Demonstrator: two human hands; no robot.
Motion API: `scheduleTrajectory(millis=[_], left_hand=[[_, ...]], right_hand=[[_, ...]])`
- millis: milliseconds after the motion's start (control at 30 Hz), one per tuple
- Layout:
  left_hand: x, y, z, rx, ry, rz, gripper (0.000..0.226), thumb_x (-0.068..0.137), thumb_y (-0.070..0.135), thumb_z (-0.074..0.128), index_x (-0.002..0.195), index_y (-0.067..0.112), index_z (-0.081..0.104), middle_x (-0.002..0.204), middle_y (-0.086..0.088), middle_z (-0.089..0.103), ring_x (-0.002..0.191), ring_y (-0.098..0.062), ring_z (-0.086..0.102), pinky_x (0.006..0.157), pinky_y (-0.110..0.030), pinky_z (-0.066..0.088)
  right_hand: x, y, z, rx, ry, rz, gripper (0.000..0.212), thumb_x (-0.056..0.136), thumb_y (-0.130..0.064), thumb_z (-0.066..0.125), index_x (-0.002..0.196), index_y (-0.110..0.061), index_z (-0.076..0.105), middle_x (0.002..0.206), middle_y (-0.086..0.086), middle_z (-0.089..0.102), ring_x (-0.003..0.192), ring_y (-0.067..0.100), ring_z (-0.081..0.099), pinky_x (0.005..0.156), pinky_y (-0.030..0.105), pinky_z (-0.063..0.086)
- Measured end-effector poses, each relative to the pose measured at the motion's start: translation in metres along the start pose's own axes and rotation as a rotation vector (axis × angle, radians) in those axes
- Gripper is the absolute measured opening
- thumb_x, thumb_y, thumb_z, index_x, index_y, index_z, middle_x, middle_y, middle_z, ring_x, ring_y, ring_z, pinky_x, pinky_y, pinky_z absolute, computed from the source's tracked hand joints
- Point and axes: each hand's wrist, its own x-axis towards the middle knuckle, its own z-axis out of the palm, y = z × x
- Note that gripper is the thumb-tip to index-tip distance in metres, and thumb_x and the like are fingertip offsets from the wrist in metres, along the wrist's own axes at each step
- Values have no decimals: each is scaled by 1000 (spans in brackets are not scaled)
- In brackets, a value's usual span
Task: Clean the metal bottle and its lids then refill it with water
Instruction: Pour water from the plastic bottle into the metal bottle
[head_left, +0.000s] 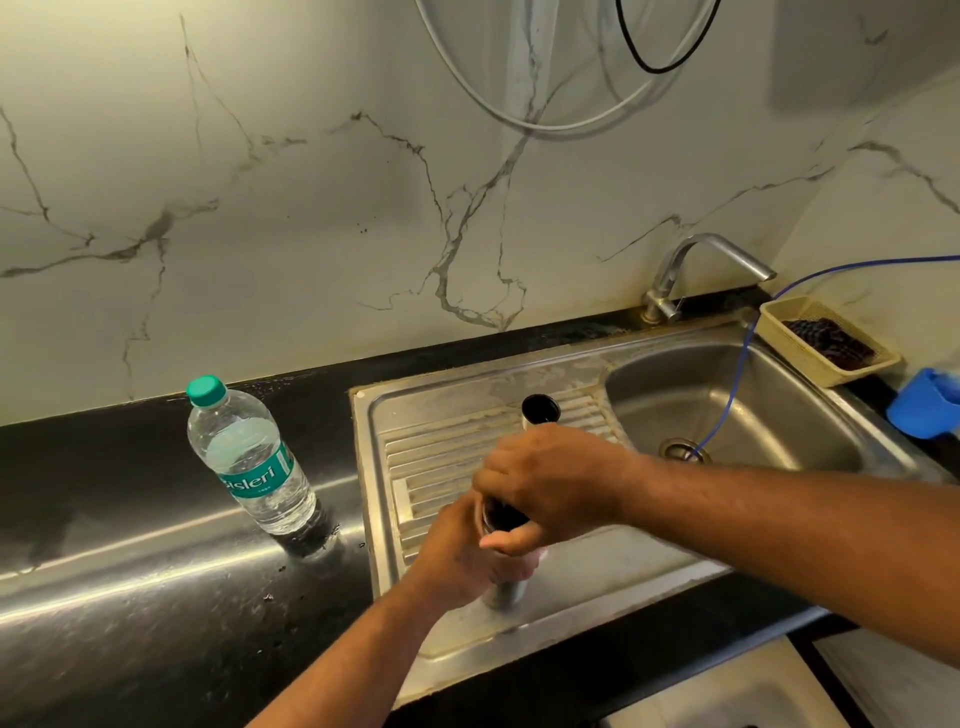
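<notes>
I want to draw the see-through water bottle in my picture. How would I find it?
Find the big steel sink, then look left onto the shiny black counter. The plastic bottle stands upright there, a little apart from the sink's edge. It is clear, with a green cap and a green label, unlike the grey metal bottle at the sink.
</notes>
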Motion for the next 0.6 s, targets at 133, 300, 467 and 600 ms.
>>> scheduleTrajectory(millis=[133, 300, 467, 600], left_hand=[[-3, 6, 4, 228, -63, 149, 29, 66, 12, 81, 86, 26, 66, 85, 5, 63, 77, -8, 62, 73, -34, 52], [-6, 5, 17, 363, 184, -26, 35, 58, 28, 91, 77, 29, 61, 76, 5, 70, 74, -17, 70, 66, -42, 60], [-10, 2, 22, 398, 151, 28, 38, 72, 12, 88, 80, 32, 57, 72, 15, 62, 64, -2, 62, 59, -17, 53], [-10, 7, 8, 394, 0, 89, 41, 82, -14, 71, 88, 23, 55, 75, 11, 59, 58, 8, 59, 58, -11, 49]], right_hand=[[10, 14, -6, -96, -73, -259, 42, 102, -54, 41, 117, -19, 60, 93, 1, 65, 78, 16, 53, 71, 32, 43], [9, -13, 9, -105, 44, 120, 38, 104, -44, 29, 98, -19, 56, 64, -2, 55, 53, 17, 47, 64, 36, 44], [-3, -37, 15, -64, 85, 393, 42, 103, -46, 28, 98, -18, 58, 60, -2, 55, 47, 16, 45, 56, 33, 46], [-7, -5, 5, -93, 11, 14, 50, 103, -58, 28, 96, -19, 60, 69, -2, 57, 60, 16, 47, 66, 36, 42]])
